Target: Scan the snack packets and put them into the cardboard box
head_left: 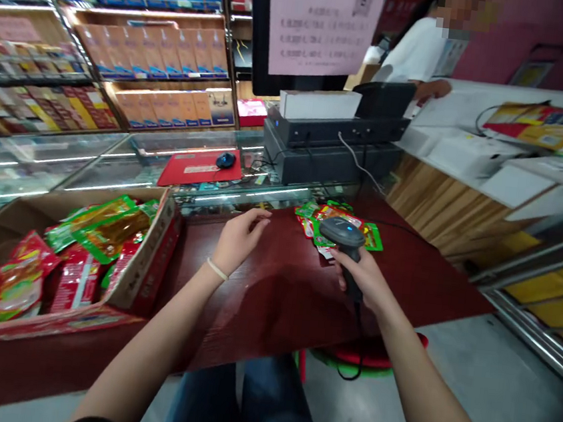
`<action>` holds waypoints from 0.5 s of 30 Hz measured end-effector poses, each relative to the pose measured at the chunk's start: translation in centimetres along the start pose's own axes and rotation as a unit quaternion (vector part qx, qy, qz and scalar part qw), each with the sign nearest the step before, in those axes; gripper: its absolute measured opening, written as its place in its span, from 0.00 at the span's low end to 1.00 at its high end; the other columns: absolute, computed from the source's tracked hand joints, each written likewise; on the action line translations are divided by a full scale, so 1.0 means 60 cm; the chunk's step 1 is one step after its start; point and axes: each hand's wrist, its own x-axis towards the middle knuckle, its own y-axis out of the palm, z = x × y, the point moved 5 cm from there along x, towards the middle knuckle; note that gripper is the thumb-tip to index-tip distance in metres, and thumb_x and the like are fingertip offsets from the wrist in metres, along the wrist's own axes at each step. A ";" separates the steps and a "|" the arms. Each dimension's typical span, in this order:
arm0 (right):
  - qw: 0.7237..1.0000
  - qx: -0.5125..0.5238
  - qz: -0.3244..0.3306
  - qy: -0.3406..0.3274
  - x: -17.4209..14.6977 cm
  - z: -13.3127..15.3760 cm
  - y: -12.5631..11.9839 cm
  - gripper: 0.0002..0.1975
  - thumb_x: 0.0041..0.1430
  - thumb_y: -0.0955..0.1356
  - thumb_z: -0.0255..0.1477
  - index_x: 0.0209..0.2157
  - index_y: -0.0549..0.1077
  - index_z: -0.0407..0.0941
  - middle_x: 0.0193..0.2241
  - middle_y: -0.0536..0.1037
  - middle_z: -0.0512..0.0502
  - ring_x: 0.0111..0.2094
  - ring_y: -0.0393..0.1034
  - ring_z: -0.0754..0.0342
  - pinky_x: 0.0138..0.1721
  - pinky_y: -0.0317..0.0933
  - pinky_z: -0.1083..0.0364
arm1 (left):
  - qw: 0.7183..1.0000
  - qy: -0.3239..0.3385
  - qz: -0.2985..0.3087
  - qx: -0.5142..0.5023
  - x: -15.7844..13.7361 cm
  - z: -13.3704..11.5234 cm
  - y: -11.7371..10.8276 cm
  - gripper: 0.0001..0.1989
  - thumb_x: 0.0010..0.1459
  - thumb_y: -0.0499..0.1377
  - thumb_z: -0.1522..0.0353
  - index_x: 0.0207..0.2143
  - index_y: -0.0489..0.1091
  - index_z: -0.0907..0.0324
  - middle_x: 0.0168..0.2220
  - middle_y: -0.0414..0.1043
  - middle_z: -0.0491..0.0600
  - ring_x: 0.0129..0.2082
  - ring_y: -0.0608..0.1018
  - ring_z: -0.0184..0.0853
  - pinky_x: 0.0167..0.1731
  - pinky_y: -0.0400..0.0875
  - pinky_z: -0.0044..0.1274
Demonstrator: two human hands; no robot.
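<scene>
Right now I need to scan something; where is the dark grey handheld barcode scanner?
In the head view, right of centre: the dark grey handheld barcode scanner is in the right hand, over the small snack packets.

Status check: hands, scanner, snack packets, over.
Right hand grips scanner, aimed at snack packets on red counter. Left hand empty, resting on counter, clear of packets. Open box of snacks at left; nothing blocking.

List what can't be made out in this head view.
- Snack packets: partly hidden behind the barcode scanner in the right hand.
- Pink notice: print too blurred to read.
- Cardboard box: cut off at the left edge.
- Left hand: palm faces away.
</scene>
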 end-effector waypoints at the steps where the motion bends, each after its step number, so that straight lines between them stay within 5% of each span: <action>1: 1.000 -0.002 -0.014 0.000 0.000 -0.002 -0.019 0.21 0.51 0.74 0.44 0.33 0.62 0.47 0.16 0.68 0.59 0.11 0.61 0.60 0.11 0.54 0.61 | 1.000 0.013 0.017 0.004 0.012 -0.002 0.031 0.10 0.63 0.55 0.68 0.44 0.73 0.55 0.43 0.79 0.48 0.42 0.80 0.35 0.46 0.72 0.26; 10: 0.997 0.009 -0.078 0.003 -0.001 -0.023 -0.123 0.21 0.51 0.74 0.44 0.36 0.63 0.47 0.17 0.70 0.59 0.12 0.61 0.60 0.12 0.56 0.61 | 0.981 0.099 0.155 0.054 0.123 -0.002 0.304 0.15 0.59 0.55 0.75 0.48 0.74 0.60 0.51 0.75 0.55 0.53 0.75 0.41 0.57 0.66 0.32; 15: 0.996 0.030 -0.077 0.018 0.000 -0.026 -0.140 0.22 0.51 0.73 0.45 0.36 0.63 0.47 0.18 0.69 0.59 0.12 0.61 0.60 0.12 0.56 0.60 | 0.953 0.163 0.233 0.100 0.147 -0.008 0.406 0.27 0.57 0.60 0.72 0.60 0.65 0.65 0.64 0.61 0.60 0.65 0.63 0.44 0.65 0.55 0.33</action>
